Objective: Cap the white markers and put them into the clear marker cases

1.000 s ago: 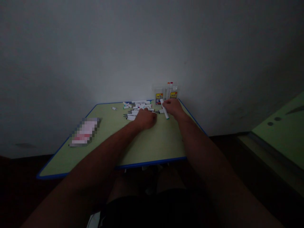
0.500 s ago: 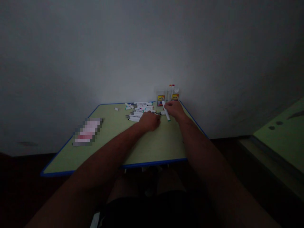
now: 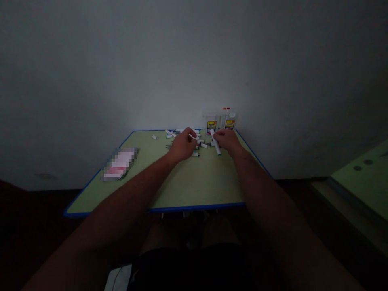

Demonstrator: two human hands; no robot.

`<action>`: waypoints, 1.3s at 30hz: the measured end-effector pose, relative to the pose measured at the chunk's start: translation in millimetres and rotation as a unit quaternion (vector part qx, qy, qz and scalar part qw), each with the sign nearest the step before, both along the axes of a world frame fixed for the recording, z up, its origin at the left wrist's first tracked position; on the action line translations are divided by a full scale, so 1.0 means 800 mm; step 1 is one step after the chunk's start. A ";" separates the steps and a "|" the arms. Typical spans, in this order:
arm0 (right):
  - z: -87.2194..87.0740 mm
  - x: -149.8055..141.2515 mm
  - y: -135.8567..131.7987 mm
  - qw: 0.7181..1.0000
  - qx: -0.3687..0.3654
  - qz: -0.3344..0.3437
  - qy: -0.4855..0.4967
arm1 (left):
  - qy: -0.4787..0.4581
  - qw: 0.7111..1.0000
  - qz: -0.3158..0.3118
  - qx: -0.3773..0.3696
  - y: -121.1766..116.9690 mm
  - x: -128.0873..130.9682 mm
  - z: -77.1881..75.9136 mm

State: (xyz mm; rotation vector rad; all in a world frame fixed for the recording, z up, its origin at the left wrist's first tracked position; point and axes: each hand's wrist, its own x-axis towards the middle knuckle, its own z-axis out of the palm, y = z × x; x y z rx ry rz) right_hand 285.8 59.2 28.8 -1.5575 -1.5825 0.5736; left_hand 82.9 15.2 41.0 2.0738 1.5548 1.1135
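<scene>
My right hand (image 3: 228, 140) grips a white marker (image 3: 216, 143) with a green lower end, held tilted above the right part of the table. My left hand (image 3: 182, 146) is bent over the pile of white markers (image 3: 196, 154). Its thumb and forefinger are curled round a small white piece (image 3: 192, 137); whether that is a cap or part of a marker I cannot tell. Grey tips of uncapped markers (image 3: 168, 146) stick out left of this hand. Several short white pieces lie behind it, and a single loose marker cap (image 3: 154, 137) rests farther left.
Clear plastic cases (image 3: 211, 122) with yellow labels stand against the wall at the back right, with orange-topped and red-topped markers (image 3: 226, 115) upright among them. A blurred-out flat object (image 3: 119, 163) lies at the left of the green table (image 3: 194, 184), which has a blue edge.
My left hand has lifted from its low place on the pile, moved slightly left, and its thumb and forefinger now close round a white piece. My right hand still holds the marker. The view has shifted slightly.
</scene>
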 end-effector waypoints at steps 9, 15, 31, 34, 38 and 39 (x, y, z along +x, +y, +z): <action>-0.007 -0.027 -0.012 0.989 -0.053 0.076 0.119 | -0.306 0.942 0.011 -0.138 0.000 -0.055 -0.016; 0.002 -0.046 -0.033 0.977 -0.076 0.122 0.159 | -0.362 0.920 0.014 -0.150 -0.001 -0.062 -0.019; 0.001 -0.059 -0.045 0.970 -0.090 0.161 0.155 | -0.471 0.868 0.008 -0.155 -0.005 -0.066 -0.024; -0.002 -0.059 -0.043 0.970 -0.080 0.170 0.154 | -0.475 0.867 0.007 -0.148 -0.003 -0.067 -0.027; -0.007 -0.059 -0.040 0.967 -0.075 0.181 0.165 | -0.484 0.863 0.009 -0.144 -0.003 -0.066 -0.027; -0.007 -0.059 -0.040 0.966 -0.074 0.181 0.166 | -0.484 0.863 0.008 -0.142 -0.003 -0.066 -0.027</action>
